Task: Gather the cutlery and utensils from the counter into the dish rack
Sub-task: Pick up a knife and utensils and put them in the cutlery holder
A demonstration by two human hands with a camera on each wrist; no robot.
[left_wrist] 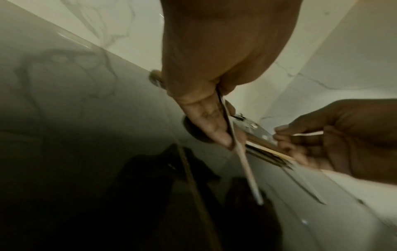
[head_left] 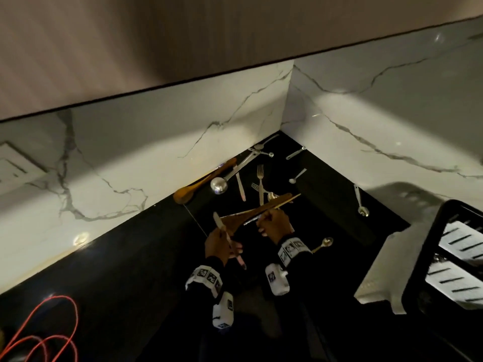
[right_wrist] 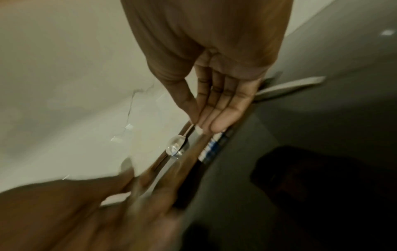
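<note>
Two hands are working above a glossy black bench near its back corner, where white marble-veined walls meet. The left hand point(head_left: 218, 244), palm turned inward, is gripping a pale-handled table knife point(head_left: 222, 228) with fingers and thumb curled round the handle, its tip angling up and away; the left wrist view shows the thumb point(left_wrist: 206, 122) pressing along the handle. The right hand point(head_left: 275, 222), knuckles up, is clamping a bundle of utensils: a flat brown wooden spatula point(head_left: 251, 214) and thin wooden chopsticks point(head_left: 286, 201), which are crossing in front of the knife. The two hands are sitting close together but not touching.

Scattered cutlery is lying in the back corner of the bench: a round steel ladle point(head_left: 220, 184), a brown wooden spoon point(head_left: 198, 185) against the wall, steel forks point(head_left: 260, 178) and small steel spoons point(head_left: 298, 176). A gold-toned spoon point(head_left: 324, 243) is lying just right of the right wrist. The black-framed dish rack point(head_left: 428, 257) is standing at the bench's right edge, well apart from both hands.
</note>
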